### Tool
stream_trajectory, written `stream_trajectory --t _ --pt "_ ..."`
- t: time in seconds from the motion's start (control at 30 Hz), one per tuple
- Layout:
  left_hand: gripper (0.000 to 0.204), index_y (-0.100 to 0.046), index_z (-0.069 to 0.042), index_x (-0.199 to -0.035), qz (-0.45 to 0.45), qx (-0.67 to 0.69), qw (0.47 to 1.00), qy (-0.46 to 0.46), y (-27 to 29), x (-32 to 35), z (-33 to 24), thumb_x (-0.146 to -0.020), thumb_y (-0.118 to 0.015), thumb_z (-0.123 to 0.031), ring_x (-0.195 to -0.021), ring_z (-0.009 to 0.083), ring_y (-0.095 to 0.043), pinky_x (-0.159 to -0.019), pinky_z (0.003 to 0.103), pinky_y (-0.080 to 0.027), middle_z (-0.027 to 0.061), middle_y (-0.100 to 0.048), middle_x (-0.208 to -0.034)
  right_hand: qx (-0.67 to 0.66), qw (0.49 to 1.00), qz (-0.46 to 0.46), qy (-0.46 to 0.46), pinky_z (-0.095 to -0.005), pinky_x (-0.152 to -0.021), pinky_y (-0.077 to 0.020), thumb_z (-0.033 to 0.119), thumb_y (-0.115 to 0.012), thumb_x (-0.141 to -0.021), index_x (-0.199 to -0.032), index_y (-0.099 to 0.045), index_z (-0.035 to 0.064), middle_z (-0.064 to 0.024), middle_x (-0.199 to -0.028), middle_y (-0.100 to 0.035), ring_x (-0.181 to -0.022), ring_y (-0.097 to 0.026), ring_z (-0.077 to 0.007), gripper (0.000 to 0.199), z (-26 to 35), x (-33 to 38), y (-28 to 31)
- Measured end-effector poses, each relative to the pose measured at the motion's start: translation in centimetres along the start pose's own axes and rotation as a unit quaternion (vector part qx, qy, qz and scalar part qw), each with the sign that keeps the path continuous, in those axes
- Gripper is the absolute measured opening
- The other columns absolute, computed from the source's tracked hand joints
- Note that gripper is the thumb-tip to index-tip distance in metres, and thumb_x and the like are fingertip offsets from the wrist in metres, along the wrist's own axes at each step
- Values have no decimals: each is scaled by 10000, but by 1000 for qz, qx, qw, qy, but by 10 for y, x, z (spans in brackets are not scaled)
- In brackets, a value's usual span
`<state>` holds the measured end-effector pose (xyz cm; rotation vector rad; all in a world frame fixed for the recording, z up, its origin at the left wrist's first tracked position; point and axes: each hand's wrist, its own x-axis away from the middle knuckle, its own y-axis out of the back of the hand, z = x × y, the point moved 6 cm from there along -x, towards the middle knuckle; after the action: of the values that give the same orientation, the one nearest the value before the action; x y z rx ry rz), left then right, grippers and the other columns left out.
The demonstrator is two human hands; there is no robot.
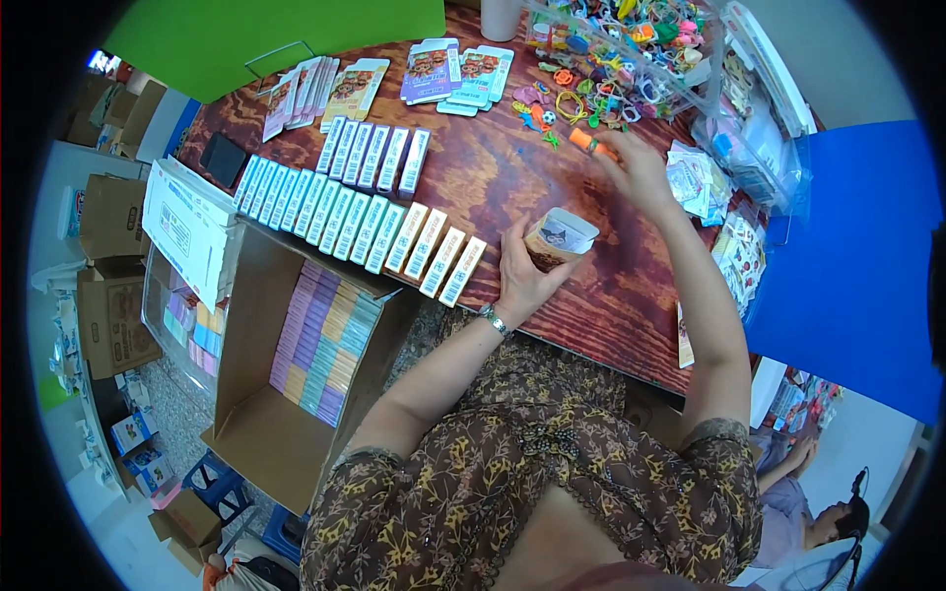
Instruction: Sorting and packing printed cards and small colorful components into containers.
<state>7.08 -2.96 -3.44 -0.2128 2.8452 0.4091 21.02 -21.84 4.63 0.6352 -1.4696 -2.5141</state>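
Observation:
My left hand (pixel 530 279) is wrapped round a small cardboard box (pixel 562 236). The box is tilted, with its top flap raised and its mouth uncovered. Further back and to the right, my right hand (pixel 639 175) grips a small orange toy (pixel 583 141) by the fingertips, over the table. Just beyond it lies a loose spread of colourful little toys (pixel 562 106), in front of a clear plastic bin (pixel 650 49) heaped with more of them. What is inside the box in my left hand cannot be made out.
Filled slim boxes (pixel 340 222) stand in rows along the table's left front edge. Flat cartons (pixel 434 71) lie at the back. A large cardboard box (pixel 256 384) packed with coloured boxes is below left. Small packets (pixel 698 182) lie at right; another person (pixel 803 512) sits lower right.

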Motion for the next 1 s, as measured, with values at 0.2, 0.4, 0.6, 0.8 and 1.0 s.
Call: stream_trajectory --t 0.2,0.4,0.6,0.8,1.0 --pt "869 -438 18 -1343 20 -31 998 -59 -1 -4 -10 -678 -930 -245 -1085 370 -548 -918 454 -468 201 -540 -1186 -103 984 95 108 -349 -697 -533 149 -765 -862 -1156 -716 104 -72 -935 -653 -796 -642 -242 301 91 46 66" --pt "871 -432 22 -1358 4 -11 999 -37 2 -1 -5 -693 -924 -250 -1088 370 -549 -920 451 -468 199 -544 -1194 -81 976 55 195 -343 -742 -537 195 -778 -834 -1118 -730 103 -74 -1049 -686 -936 -645 -251 302 110 36 39" --pt "911 -416 24 -1387 17 -27 997 -65 -1 -2 -13 -688 -928 -258 -1137 377 -518 -955 464 -455 207 -533 -1223 -38 996 47 -58 -444 -830 -545 210 -682 -910 -1144 -696 85 -124 -1091 -695 -1046 -648 -319 266 15 -30 -42" --pt "905 -414 23 -1398 18 -43 997 -68 1 -4 -13 -691 -920 -227 -1119 363 -559 -949 432 -476 206 -520 -1229 182 983 34 7 -470 -844 -548 212 -650 -922 -1136 -627 61 -161 -1067 -678 -1043 -655 -353 263 -1 -26 -92" --pt "884 -425 25 -1389 21 -44 998 -40 4 -6 -9 -702 -913 -243 -1111 365 -559 -937 441 -476 204 -541 -1195 -83 993 52 -60 -433 -788 -564 142 -682 -897 -1072 -683 60 -140 -983 -681 -884 -686 -326 193 28 8 -14"
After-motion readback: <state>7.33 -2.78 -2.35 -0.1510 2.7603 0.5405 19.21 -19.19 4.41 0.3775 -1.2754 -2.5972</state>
